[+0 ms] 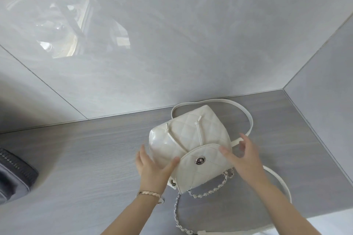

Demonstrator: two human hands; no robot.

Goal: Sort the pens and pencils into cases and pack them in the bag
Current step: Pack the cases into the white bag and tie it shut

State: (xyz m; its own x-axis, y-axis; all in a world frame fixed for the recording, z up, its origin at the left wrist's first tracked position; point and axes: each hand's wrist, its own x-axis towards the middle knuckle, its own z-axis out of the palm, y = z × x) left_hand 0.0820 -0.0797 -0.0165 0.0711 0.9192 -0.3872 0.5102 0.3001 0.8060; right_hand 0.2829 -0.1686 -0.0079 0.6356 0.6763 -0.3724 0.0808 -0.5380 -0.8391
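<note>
Bag (191,135) on desk (95,158), flap clasp (200,160) toward person. Left hand (152,168) and right hand (243,158) flank the flap, both released, equally near.

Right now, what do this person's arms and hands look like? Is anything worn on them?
Two bare hands, no gloves and no sleeves in view. The left hand has a thin bracelet at its wrist, pale pink-gold, made of small flat links, with a little charm hanging from it. The right hand and its wrist wear nothing. No rings that I can make out.
</note>
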